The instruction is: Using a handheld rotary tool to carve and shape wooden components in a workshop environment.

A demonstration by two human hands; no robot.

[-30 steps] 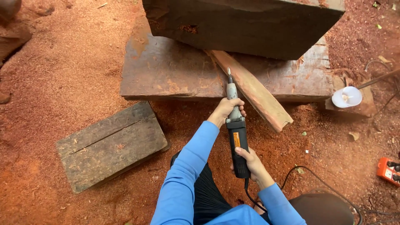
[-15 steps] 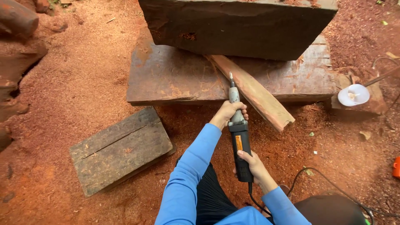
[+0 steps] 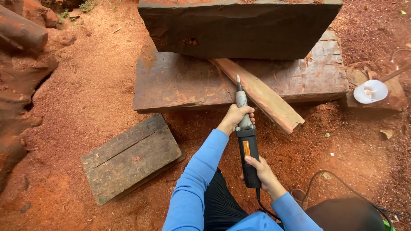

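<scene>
Looking down from our head, we hold a corded black die grinder (image 3: 246, 137) in both hands, its long body pointing away from us. Our left hand (image 3: 236, 116) has its fingers curled tight around the grey metal neck near the front, the thumb wrapped over the near side. Our right hand (image 3: 262, 173) grips the black rear of the body, fingers closed around it, just above where the cable leaves. Both arms wear bright blue sleeves; the left forearm reaches forward from the lower middle, while the right wrist is bent close to our body at the lower right. The pointed bit of the tool (image 3: 238, 79) rests at or just above the wide, flat slab of reddish wood (image 3: 180, 83) lying on the ground, right beside a narrow, paler plank (image 3: 261, 96) that lies slanted across the slab; we cannot tell whether the bit touches. A large dark block of wood (image 3: 239, 28) sits on the far part of the slab. To our left, a weathered grey board (image 3: 130, 156) lies apart on the red sawdust. At the right, a white bowl (image 3: 370, 91) sits on a small piece of wood.
</scene>
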